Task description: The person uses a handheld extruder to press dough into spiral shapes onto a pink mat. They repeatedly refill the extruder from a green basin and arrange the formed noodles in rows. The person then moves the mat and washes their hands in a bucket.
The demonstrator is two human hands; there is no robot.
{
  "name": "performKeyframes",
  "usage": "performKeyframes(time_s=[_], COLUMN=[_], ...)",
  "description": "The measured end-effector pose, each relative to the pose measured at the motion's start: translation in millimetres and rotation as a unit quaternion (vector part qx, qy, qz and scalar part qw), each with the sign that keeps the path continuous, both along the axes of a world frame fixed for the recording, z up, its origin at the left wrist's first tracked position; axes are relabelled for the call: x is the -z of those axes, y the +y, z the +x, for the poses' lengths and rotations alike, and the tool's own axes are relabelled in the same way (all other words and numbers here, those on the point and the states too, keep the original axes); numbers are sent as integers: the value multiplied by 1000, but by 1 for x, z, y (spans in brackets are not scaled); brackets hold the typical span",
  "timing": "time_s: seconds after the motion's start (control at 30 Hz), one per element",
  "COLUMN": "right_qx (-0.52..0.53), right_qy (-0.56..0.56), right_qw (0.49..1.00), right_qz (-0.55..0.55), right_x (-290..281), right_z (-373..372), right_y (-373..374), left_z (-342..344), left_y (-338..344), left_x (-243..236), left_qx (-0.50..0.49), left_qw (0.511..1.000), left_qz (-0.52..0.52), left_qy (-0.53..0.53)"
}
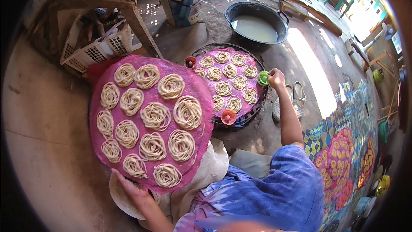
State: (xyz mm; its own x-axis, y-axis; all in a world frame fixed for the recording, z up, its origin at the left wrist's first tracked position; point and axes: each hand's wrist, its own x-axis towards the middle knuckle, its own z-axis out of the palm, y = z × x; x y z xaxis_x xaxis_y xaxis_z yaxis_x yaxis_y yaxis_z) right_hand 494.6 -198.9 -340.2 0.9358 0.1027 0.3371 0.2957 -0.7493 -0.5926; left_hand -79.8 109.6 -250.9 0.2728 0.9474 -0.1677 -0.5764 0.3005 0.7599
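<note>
My left hand (134, 190) grips the near edge of a large round tray (199, 81) covered in pink sheeting, holding it raised and tilted at the left. Pale coiled nests of noodle-like dough (155, 116) lie spread over it. My right hand (277, 78) is closed on a small green fluted plastic cup (263, 77) at the right rim of a second round tray (249, 111) on the floor. This lower tray carries similar nests on pink sheeting. A red fluted cup (190, 62) stands at its far left rim and another red cup (228, 117) at its near edge.
Beyond the lower tray is a black basin (227, 15) of cloudy liquid, beside a bucket (174, 8). A white plastic basket (101, 51) stands by wooden legs (143, 30) at left. Pale shoes (298, 103) lie at right, near more pink trays (332, 167) on patterned sheeting.
</note>
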Motion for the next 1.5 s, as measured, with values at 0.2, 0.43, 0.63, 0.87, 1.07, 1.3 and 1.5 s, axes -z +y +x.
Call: performKeyframes(time_s=[0.2,0.43,0.63,0.87,1.07,1.3,1.5], right_qx=[40,26,8,51,54,18,6], right_qy=[4,24,33,63,78,87,100], right_qw=[998,981,955,957,944,930,926], right_qz=[48,188,295,279,317,357,364], right_x=[2,-13,-8,0,25,47,42], right_z=[-1,-5,-18,-53,-55,-47,-45], right_y=[10,-22,-78,-131,-149,-137,-136], left_z=[57,139,225,299,318,316,329], left_y=[6,-5,-16,-7,6,14,32], left_x=[6,32,77,111,118,115,129], left_qx=[120,247,354,409,429,433,425], left_qw=[992,968,930,909,902,900,905], left_qz=[-6,-5,-18,-36,-23,-29,-25], left_qy=[-33,-54,-99,-74,-48,-50,9])
